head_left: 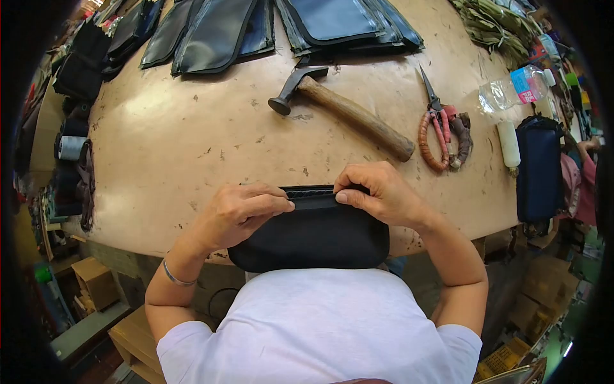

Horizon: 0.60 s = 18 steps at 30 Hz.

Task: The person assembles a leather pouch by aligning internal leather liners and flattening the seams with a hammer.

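Observation:
A black fabric case (313, 240) with rounded lower corners lies at the table's near edge, against the white shirt. My left hand (246, 211) pinches the left part of its upper edge between thumb and fingers. On the right part of the same edge, my right hand (374, 192) is closed, thumb below and curled fingers above. Between the two hands a dark strip runs along the rim. Beyond them on the table (166, 166) lies a hammer (358, 115) with a wooden handle, and to its right are scissors (438, 125) with wrapped handles.
Stacks of black panels (214, 35) and blue-black panels (345, 25) lie at the back. On the right are a plastic bottle (511, 89), a white tube (508, 144) and a dark blue case (539, 169). Thread spools (71, 148) stand left. Someone in pink (585, 185) is far right.

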Available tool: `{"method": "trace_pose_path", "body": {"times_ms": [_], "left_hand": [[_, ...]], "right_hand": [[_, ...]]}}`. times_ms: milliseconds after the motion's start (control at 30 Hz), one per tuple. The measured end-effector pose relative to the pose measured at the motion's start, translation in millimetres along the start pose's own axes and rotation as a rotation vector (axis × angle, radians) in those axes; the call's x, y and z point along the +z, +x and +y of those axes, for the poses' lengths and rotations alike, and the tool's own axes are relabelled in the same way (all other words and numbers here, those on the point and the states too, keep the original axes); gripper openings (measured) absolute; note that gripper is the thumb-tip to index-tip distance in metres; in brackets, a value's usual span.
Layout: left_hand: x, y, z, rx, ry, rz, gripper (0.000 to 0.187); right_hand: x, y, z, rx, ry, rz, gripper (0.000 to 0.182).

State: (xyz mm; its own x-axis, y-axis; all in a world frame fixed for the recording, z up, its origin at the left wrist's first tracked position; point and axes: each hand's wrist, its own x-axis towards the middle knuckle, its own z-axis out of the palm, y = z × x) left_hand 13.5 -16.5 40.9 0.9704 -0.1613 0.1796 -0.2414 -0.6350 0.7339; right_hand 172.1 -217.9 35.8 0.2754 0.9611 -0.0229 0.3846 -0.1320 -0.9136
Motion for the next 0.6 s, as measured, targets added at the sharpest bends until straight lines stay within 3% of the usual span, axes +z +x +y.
{"method": "trace_pose_path", "body": {"times_ms": [300, 600], "left_hand": [[5.5, -1.3, -0.3, -0.089, -0.191, 0.059, 0.025], [4.5, 0.1, 2.5, -0.09, -0.178, 0.036, 0.023]], "right_hand": [[4.6, -0.6, -0.6, 0.053, 0.04, 0.006, 0.012], [5.4, 2.6, -4.4, 0.11, -0.059, -0.055, 0.013]]}}
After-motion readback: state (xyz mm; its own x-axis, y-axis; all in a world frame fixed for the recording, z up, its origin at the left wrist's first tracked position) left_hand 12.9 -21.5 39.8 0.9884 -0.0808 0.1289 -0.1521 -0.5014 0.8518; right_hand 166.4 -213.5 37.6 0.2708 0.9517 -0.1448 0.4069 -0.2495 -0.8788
